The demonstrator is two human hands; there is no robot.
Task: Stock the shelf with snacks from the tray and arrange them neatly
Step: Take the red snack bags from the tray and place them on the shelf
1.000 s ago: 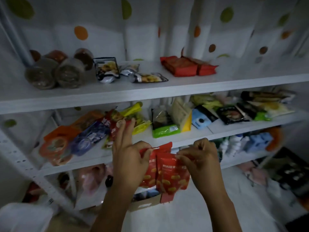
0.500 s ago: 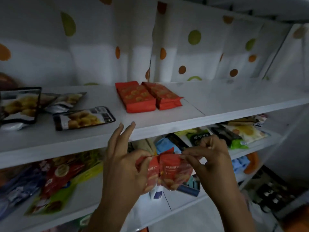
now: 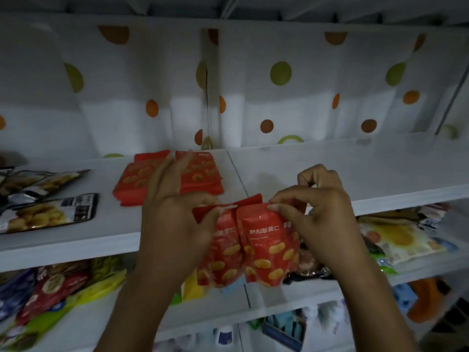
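Packets point(image 3: 256, 240), two red ones, hang just before the top shelf point(image 3: 355, 174) edge. Left hand point(image 3: 175, 224) pinches one top corner, right hand point(image 3: 317, 214) the other. Such thin pinches could slip, and a packet would fall short of the shelf.

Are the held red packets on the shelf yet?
No, the left hand and right hand pinch the red packets in front of the shelf.
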